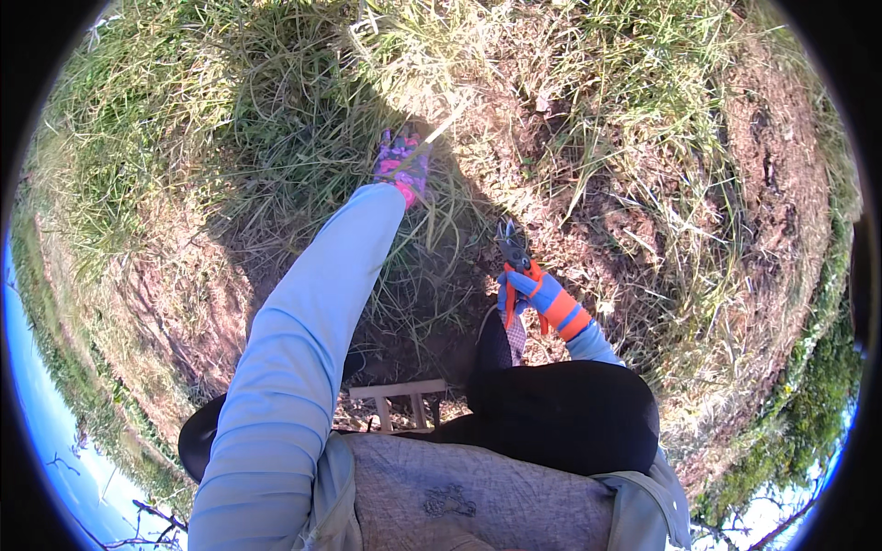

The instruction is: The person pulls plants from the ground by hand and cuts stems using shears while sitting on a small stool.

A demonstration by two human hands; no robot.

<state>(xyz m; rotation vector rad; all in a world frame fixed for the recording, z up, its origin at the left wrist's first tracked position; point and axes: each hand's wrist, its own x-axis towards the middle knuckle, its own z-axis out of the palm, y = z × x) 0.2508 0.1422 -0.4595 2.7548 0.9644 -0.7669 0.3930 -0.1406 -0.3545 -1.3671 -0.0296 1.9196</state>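
Observation:
My right hand, in a blue and orange striped glove, grips a pair of pruning shears by the orange handles. Their dark metal blades point away from me and look parted, low over dry litter. Farther out, my left hand wears a purple and pink flowered glove and reaches down into long grass. Blades of grass cover part of its fingers, so any grip there is unclear. A pale dry stalk slants across beside this hand. Loose green grass lies between my arms.
A small wooden frame, perhaps a stool, shows between my legs. My bent right knee is close behind the right hand. Dry cut grass and bare soil spread to the right, with taller grass clumps nearer.

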